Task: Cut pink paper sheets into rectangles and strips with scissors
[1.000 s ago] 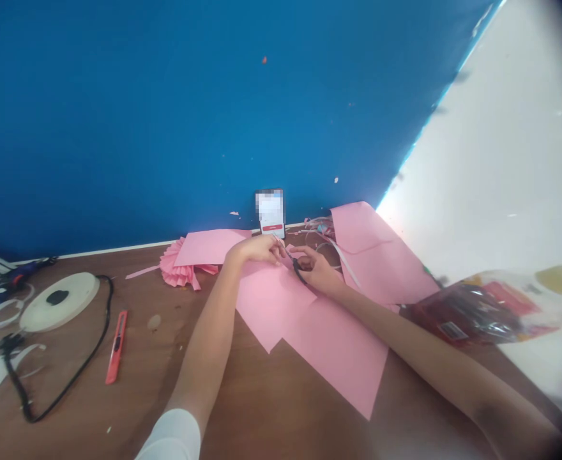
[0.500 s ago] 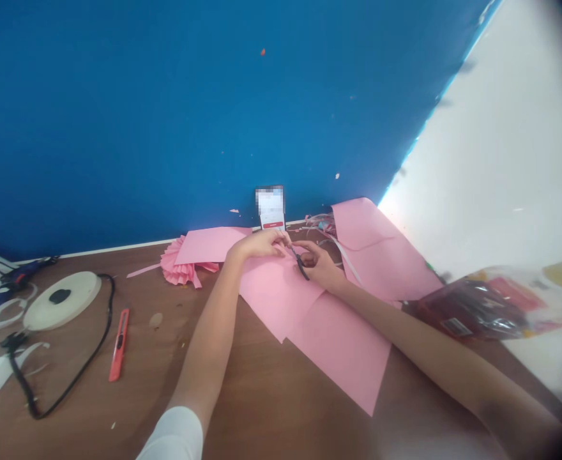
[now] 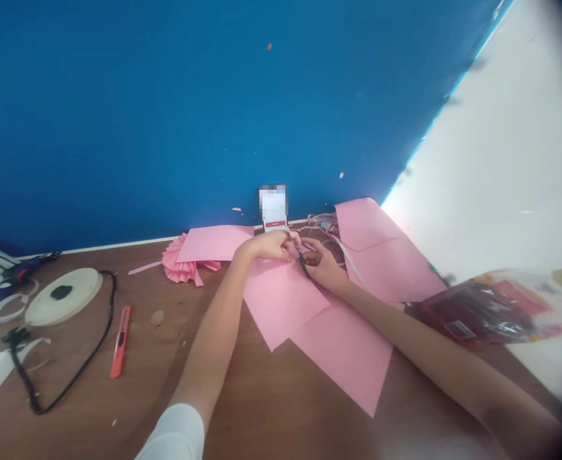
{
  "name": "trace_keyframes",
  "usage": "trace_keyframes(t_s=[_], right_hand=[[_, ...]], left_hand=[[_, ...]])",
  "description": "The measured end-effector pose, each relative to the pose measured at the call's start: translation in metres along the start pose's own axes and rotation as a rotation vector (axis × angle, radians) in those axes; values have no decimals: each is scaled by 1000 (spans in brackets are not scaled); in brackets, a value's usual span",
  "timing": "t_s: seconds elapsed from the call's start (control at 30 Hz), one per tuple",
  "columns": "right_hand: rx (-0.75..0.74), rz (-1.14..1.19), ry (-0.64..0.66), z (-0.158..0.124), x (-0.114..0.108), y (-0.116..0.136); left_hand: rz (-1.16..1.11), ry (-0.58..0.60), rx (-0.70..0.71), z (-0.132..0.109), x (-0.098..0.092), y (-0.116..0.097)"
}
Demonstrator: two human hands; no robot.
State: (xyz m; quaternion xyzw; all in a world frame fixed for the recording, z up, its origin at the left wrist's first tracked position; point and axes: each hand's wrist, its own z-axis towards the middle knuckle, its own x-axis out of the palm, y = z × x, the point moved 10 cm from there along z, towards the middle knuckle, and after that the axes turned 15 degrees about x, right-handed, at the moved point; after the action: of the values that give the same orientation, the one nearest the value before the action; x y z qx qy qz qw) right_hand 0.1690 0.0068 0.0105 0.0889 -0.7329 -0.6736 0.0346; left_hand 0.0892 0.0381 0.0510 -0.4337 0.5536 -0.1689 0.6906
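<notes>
My right hand [image 3: 323, 263] is closed around a pair of dark-handled scissors [image 3: 303, 263], whose blades point away from me toward my left hand. Pinched in my left hand [image 3: 272, 245] is the far edge of a pink paper sheet [image 3: 281, 297], right beside the blades. The fingertips partly hide the spot where blades and paper meet. Under it lies a second pink sheet [image 3: 350, 351], which reaches toward my right forearm.
Left of my hands lie a folded pink paper rosette [image 3: 181, 260], a red box cutter [image 3: 121, 342] and a white disc with a black cord [image 3: 65, 297]. A phone [image 3: 274, 207] leans on the blue wall. Plastic packaging [image 3: 482, 310] lies at right.
My left hand has shifted slightly right, closer to the scissors. The held pink sheet has turned a little, its near corner swinging left and toward me.
</notes>
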Motion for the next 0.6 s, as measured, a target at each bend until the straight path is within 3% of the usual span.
trace_keyframes(t_s=[0.13,0.4,0.6], right_hand=[[-11,-13,6,0,0,1],[-38,-43,-50,-1,-5,2],[-35,6,-61,1,-9,0]], left_hand=[[15,-41,-2,-3,-8,1],[126,-277,-98,-40,-55,24],[4,-309,-87,-42,-56,23]])
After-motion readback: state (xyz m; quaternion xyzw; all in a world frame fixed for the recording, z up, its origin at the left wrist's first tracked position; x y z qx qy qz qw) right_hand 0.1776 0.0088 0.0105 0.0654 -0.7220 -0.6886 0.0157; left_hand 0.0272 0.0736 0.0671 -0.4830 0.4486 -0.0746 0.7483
